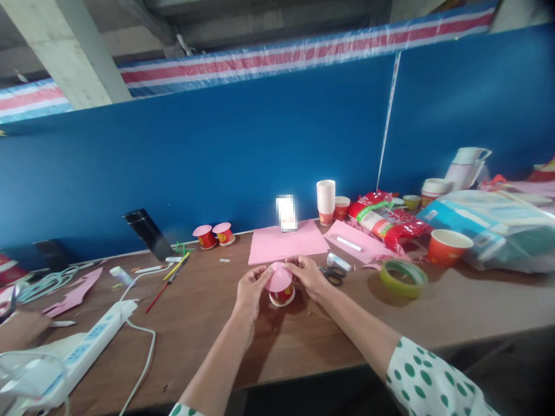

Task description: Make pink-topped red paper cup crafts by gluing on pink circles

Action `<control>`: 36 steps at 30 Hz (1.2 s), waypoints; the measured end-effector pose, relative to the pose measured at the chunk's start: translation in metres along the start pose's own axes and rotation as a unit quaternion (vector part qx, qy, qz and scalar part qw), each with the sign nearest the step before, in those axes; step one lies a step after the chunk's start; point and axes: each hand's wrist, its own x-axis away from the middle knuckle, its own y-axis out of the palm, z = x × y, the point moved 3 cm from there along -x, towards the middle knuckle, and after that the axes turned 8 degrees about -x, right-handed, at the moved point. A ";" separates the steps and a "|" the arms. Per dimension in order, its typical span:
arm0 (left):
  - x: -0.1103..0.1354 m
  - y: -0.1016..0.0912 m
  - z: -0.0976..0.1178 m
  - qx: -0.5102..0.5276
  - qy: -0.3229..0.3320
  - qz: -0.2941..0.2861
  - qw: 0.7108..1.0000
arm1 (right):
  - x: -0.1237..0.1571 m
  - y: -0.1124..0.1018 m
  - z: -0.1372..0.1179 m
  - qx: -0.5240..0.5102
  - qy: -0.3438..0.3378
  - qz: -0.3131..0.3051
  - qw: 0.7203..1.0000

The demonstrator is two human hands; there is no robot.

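Dotted sleeve [429,381] and bare forearms lead to two hands whose fingertips pinch a pink paper cone [278,278], left hand [251,289] at its left edge, right hand [309,274] at its right. The cone caps a small red cup [282,297] standing on the brown table [208,315]; scissors [333,277] lie just beside the right hand, a pink sheet [286,242] behind.

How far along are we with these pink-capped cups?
Two capped cups further back look finished. The left hand and right hand hold a pink cap on a third cup. A stack of plain cups and a pink paper sheet remain unused.
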 end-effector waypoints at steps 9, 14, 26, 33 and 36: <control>0.001 -0.003 -0.004 -0.031 0.004 0.011 0.999 | 0.002 -0.002 -0.007 0.027 0.003 0.026 0.999; 0.003 0.000 -0.008 -0.017 -0.009 -0.010 1.000 | -0.002 -0.003 -0.005 0.048 -0.010 0.009 0.999; 0.004 0.002 -0.007 -0.035 -0.005 -0.023 0.999 | -0.007 -0.007 0.006 0.029 -0.017 0.011 0.999; 0.005 0.001 -0.014 -0.022 -0.007 -0.030 0.999 | -0.006 -0.007 0.005 0.033 -0.016 0.016 0.999; 0.006 -0.001 -0.016 -0.008 -0.010 -0.021 1.000 | -0.006 -0.009 0.001 0.064 -0.016 0.036 0.997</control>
